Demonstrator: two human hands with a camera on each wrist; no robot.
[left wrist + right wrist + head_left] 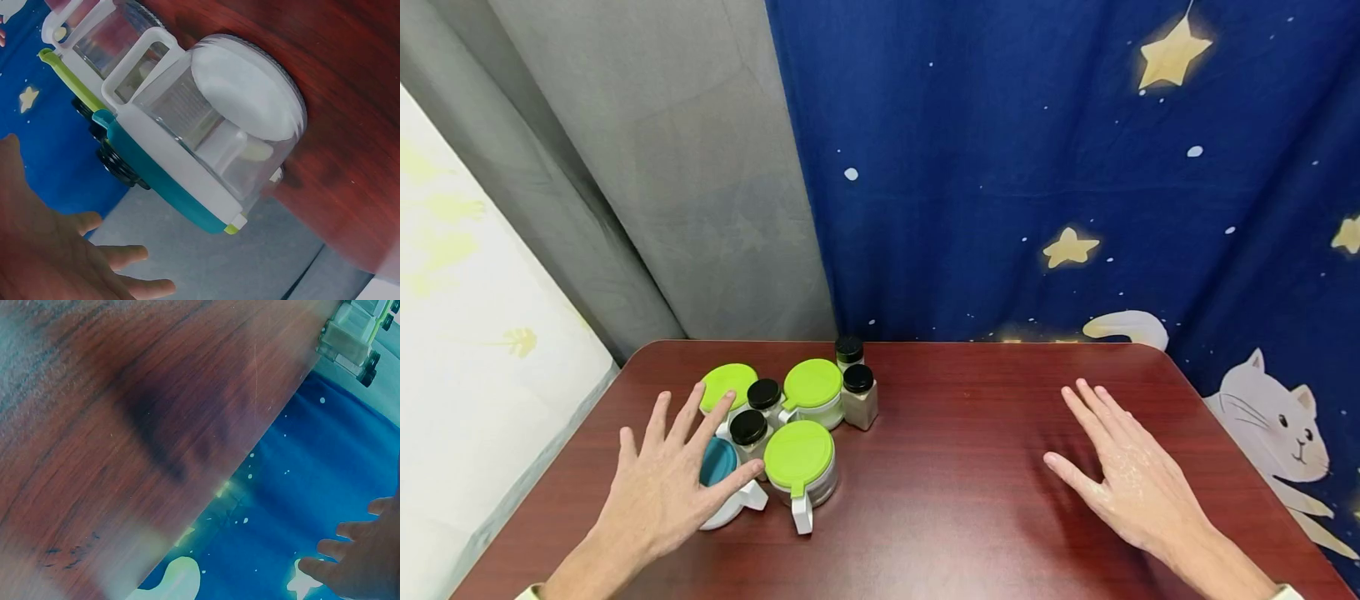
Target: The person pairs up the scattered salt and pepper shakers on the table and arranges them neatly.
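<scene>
My left hand [662, 487] hovers with spread fingers in front of a seasoning jar with a teal lid [718, 461], partly hiding it. In the left wrist view, this jar [244, 94] holds white powder and a small spoon, and the hand is apart from it. Three seasoning jars with lime-green lids stand close by: a front one [800, 457], a back one [812, 392] and a left one [728, 386]. Among them are several black-capped shaker bottles [860, 398]. Over the table's right side, my right hand [1138, 483] is held with straight fingers, touching nothing.
The dark red wooden table [955, 467] has rounded back corners. Behind it hang a grey curtain [722, 183] and a blue curtain [970, 167] with stars and a cat. A white patterned surface [467, 350] lies along the left side.
</scene>
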